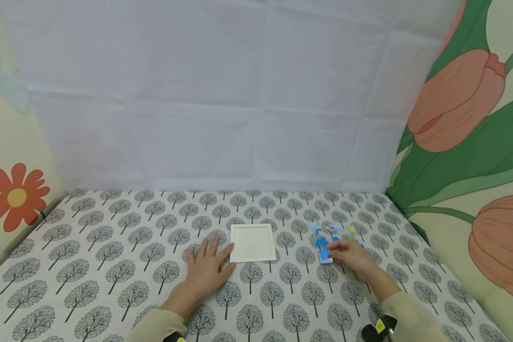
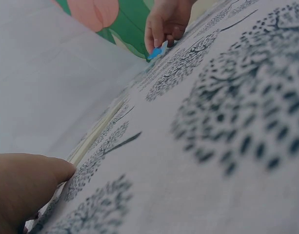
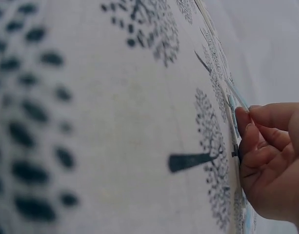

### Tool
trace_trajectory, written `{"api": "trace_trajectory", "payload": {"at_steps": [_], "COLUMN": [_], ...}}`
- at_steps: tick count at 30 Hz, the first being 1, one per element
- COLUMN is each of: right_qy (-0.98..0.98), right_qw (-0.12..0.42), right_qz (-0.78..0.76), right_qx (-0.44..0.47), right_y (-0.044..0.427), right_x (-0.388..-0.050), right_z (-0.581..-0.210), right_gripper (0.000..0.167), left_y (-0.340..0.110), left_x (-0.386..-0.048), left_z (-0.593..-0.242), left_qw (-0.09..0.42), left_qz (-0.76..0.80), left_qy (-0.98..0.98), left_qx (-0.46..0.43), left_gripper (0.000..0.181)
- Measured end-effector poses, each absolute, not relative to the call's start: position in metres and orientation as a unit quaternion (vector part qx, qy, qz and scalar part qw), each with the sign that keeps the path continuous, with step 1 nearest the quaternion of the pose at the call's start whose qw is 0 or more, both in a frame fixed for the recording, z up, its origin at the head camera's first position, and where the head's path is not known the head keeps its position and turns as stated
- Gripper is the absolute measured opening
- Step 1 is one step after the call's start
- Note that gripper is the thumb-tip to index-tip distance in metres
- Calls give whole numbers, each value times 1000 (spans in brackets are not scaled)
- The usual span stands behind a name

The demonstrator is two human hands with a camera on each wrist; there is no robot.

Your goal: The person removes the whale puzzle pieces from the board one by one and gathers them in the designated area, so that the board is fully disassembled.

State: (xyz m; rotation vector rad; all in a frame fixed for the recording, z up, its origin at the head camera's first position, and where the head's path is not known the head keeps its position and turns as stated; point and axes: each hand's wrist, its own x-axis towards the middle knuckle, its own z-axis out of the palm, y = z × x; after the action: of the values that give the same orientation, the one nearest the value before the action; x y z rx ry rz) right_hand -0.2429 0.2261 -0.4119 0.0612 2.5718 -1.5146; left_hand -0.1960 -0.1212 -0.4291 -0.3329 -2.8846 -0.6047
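Note:
My left hand [image 1: 208, 268] lies with its fingers spread on the cloth, its thumb and index finger at the left edge of a square white frame tray [image 1: 232, 244]. In the left wrist view, the thumb [image 2: 56, 170] is beside the tray's edge. My right hand [image 1: 348, 254] pinches a blue jigsaw piece [image 3: 239, 97] between thumb and fingers, low over the table at the right. The left wrist view also shows this blue piece [image 2: 158, 51] under the fingertips. Other jigsaw pieces [image 1: 333, 229] lie just beyond the right hand, which partly hides some.
A white cloth printed with dark trees [image 1: 145, 270] covers the table. Behind it hangs a white sheet [image 1: 222, 104]. Walls painted with flowers [image 1: 457, 104] stand on both sides.

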Motion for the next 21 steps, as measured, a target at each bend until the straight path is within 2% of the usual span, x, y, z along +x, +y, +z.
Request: {"api": "trace_trajectory", "payload": {"at_steps": [21], "right_qy": [870], "right_qw": [57], "right_qz": [-490], "right_qx": [-9], "right_y": [226], "right_x": [-240], "right_z": [-414], "right_gripper": [13], "left_y": [-121], "left_x": [-196], "left_z": [-428], "left_qw": [84], "left_qz": [-201], "left_qy": [-970], "left_qx": [-109], "left_gripper": [51]}}
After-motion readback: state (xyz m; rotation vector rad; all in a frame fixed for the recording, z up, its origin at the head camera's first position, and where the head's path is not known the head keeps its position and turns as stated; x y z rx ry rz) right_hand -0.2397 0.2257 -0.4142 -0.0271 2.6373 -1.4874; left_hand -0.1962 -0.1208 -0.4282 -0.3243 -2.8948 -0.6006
